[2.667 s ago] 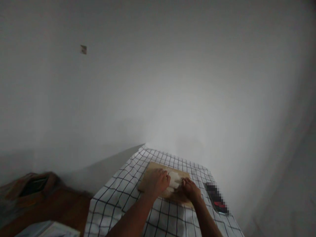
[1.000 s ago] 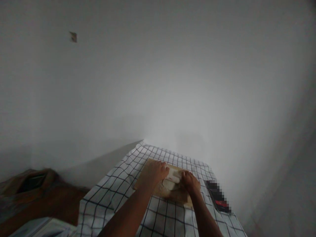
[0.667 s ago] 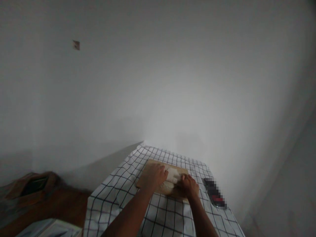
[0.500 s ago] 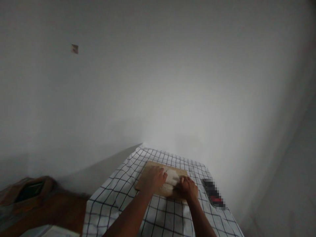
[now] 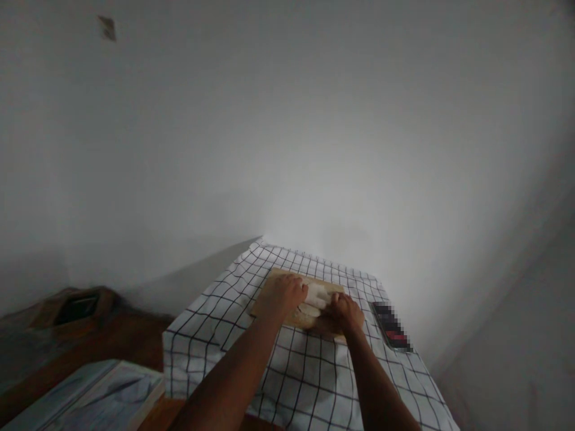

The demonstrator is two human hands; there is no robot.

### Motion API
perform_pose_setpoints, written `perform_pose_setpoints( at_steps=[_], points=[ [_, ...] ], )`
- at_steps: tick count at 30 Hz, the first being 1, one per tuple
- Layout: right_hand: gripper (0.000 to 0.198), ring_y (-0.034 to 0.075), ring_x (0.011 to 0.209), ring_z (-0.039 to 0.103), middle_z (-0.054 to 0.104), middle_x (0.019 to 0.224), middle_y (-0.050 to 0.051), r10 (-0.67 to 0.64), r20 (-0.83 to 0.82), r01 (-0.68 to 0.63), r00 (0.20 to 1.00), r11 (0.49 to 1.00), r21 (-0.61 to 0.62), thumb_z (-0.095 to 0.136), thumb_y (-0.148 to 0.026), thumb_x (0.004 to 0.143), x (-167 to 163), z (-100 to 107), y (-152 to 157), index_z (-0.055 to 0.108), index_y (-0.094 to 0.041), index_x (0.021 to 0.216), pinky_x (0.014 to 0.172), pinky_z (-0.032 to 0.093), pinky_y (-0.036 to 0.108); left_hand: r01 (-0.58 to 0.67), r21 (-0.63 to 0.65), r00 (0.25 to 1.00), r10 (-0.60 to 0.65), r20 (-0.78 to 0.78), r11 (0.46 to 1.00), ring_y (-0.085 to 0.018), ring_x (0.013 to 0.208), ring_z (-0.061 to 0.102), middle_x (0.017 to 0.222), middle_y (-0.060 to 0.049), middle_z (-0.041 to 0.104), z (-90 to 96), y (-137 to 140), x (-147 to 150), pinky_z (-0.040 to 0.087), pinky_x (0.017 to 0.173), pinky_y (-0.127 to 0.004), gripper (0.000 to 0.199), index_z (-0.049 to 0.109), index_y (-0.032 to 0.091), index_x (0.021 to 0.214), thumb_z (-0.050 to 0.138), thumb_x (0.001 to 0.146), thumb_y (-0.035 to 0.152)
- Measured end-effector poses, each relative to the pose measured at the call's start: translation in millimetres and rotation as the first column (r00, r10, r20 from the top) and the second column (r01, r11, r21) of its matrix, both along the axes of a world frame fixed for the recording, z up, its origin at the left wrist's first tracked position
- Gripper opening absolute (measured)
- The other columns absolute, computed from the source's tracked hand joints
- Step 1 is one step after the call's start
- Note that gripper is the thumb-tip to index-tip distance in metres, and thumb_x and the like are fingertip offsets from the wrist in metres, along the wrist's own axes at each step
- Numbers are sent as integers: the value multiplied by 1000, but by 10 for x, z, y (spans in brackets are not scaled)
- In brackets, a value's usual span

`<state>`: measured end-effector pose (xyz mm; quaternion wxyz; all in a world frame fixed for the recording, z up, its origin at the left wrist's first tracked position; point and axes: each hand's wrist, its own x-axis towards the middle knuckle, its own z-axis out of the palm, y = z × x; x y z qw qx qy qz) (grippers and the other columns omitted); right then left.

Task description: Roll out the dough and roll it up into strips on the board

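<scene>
A pale piece of dough lies on a light wooden board on a table with a white, black-checked cloth. My left hand is at the dough's left end, its fingers curled over it. At the other end my right hand is bent closed on the dough, its fingers pressing in. A paler fold shows along the dough's near side. My palms and parts of the dough under them are hidden.
A dark, partly pixelated flat object lies on the checked cloth to the right. A pale wall rises behind the table. On the floor at left are an open cardboard box and a white, box-like object.
The view has tilted down, so the table and board sit higher in the picture and more floor shows. Both hands stay on the dough, with their fingers slightly shifted.
</scene>
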<state>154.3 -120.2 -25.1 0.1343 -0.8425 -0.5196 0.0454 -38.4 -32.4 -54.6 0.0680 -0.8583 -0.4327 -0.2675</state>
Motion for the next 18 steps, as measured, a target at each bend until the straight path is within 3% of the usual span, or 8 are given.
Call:
perform_pose_setpoints(
  at_steps=[3,8,15,18],
  points=[
    [54,31,126,66,70,138,12,-38,-32,38,999,999,-26,23,-40,105,53,4,110,70,-25,128,104,49,47,-61,35,998,61,11,997,-28,107,69,104,-15,78,-8,62,39,52,99,-43,24,78,16,100,55,98,20],
    [57,33,124,66,71,132,16,-32,-33,31,999,999,-44,23,-46,106,173,1,286,69,-23,130,103,49,50,-154,-124,988,153,-20,980,-30,114,69,116,-17,77,138,125,129,50,101,-46,28,78,17,107,53,101,29],
    [55,36,126,64,70,133,19,-32,-75,31,997,999,-6,30,-47,104,298,63,483,70,-20,130,102,49,50,-227,-327,973,230,-31,917,-34,128,62,133,-16,71,282,405,287,47,108,-49,42,74,18,122,48,99,42],
    [57,36,125,65,71,133,19,-57,-106,59,993,998,15,33,-49,103,340,91,573,67,-19,137,102,50,49,-233,-357,970,240,-27,904,-34,126,62,133,-15,71,303,508,336,49,104,-49,44,73,18,123,47,98,43]
  ],
)
